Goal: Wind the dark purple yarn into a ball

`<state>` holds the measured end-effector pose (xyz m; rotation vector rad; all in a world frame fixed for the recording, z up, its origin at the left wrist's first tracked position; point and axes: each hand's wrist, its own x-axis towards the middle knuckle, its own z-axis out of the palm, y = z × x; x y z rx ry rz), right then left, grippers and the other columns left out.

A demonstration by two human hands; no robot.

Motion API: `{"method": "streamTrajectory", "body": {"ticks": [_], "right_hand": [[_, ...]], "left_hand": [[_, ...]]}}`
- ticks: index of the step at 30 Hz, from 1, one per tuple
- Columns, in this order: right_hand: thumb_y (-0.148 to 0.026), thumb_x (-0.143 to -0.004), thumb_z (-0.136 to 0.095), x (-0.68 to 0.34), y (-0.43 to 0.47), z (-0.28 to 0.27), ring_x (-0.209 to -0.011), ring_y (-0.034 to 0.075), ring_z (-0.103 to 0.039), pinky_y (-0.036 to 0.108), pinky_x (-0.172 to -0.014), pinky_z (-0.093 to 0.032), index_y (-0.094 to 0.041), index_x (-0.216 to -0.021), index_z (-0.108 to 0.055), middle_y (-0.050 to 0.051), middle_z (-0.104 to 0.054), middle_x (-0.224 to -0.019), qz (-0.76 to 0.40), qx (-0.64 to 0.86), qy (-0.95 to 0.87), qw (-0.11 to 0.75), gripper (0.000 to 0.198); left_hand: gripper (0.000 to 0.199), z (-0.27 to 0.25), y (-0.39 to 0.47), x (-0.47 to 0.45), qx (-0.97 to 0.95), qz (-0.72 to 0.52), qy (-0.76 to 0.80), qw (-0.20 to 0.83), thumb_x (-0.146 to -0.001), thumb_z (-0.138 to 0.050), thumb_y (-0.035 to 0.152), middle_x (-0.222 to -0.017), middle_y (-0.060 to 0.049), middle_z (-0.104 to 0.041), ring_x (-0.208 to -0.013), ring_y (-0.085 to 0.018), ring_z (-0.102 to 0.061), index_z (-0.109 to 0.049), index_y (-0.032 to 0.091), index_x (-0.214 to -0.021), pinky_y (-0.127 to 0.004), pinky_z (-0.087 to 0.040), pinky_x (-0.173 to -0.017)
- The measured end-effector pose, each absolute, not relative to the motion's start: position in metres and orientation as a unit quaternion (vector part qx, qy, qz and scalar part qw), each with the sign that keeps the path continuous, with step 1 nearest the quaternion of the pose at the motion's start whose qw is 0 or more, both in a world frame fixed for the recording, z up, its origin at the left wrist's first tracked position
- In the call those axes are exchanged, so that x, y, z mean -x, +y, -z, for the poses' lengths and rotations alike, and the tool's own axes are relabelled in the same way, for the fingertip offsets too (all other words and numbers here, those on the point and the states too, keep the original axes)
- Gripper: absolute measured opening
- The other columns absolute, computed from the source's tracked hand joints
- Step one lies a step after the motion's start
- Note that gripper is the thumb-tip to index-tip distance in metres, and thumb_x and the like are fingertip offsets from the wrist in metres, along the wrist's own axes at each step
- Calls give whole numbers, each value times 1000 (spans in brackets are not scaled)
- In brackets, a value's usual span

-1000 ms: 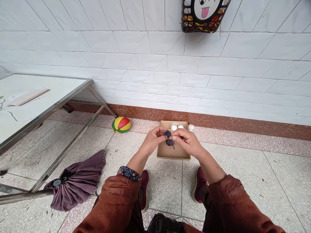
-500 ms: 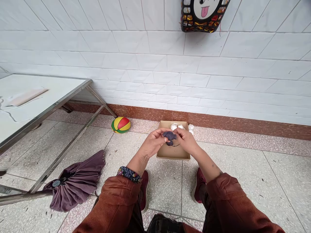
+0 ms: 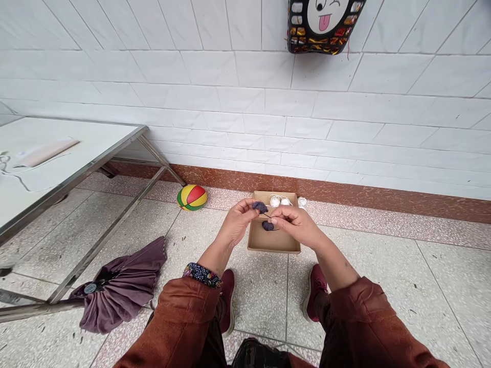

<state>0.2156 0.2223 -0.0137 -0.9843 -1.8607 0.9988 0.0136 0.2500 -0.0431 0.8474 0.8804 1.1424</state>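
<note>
- Left hand point(image 3: 241, 221): thumb and fingers clamped on a dark yarn ball point(image 3: 260, 207), which is held up above the left side of the box.
- Right hand point(image 3: 294, 224): thumb and forefinger pinched on a dark strand point(image 3: 267, 215), which runs from the yarn ball across the gap between the hands.
- Hands: slightly apart from each other, both over the cardboard box point(image 3: 274, 249).
- Second dark ball point(image 3: 267, 225): below the fingertips, seen against the bottom of the box. Whether it rests there or hangs cannot be told.
- Cardboard box: open at the top, on the speckled floor point(image 3: 264, 286), near the brown skirting at the foot of the white tiled wall.
- White balls point(image 3: 275, 201): at least two, side by side at the far end of the box. Further white yarn point(image 3: 302, 202) lies outside, just beside the right wall of the box.
- Footwear: one dark red shoe point(image 3: 228, 301) on each side, nearer the wearer than the box.
- Left of the box, well apart: a red, yellow and green ball point(image 3: 192, 197) on the floor, near a leg of the metal-framed counter point(image 3: 95, 133).
- Counter top: a pale, flat item point(image 3: 49, 152) with a cord beside it.
- Folded purple umbrella point(image 3: 123, 291): on the floor by the counter's lower rail.
- Wall: a black basket point(image 3: 324, 38) bearing a cartoon face, partly out of view.
</note>
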Motion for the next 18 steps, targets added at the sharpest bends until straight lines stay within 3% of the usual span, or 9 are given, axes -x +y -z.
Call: {"method": "streamTrajectory", "body": {"ticks": [6,12,14,18], "right_hand": [[-43,-95,-62,-219,228,16,-67,14,-55,27,-64,-44,-21,-89,-68,0,-64,-78,-403,408,-670,472,24],[-42,-91,-62,-215,240,36,-60,13,-46,26,-59,-38,-22,-82,-64,-3,-54,-68,-380,477,-643,463,23],[-39,-92,-60,-212,241,44,-61,14,-47,26,-59,-38,-22,-82,-63,-3,-55,-68,-390,485,-653,431,21],[-29,-94,-53,-205,240,54,-67,15,-53,26,-64,-40,-21,-78,-60,-1,-59,-70,-383,487,-677,398,19]], "left_hand": [[30,42,240,-19,-449,-391,334,731,-65,-84,14,-91,-3,-71,-85,-14,-62,-74,17,-93,-29,-46,-86],[69,35,233,-19,-441,-370,223,787,-72,-81,11,-95,0,-71,-85,-13,-65,-60,32,-134,-28,-48,-83],[63,34,234,-18,-434,-383,220,786,-74,-81,14,-105,-4,-72,-90,-14,-65,-63,30,-133,-26,-49,-81],[37,35,237,-15,-429,-393,240,777,-74,-82,20,-123,-10,-69,-102,-19,-65,-76,20,-110,-26,-52,-80]]}}
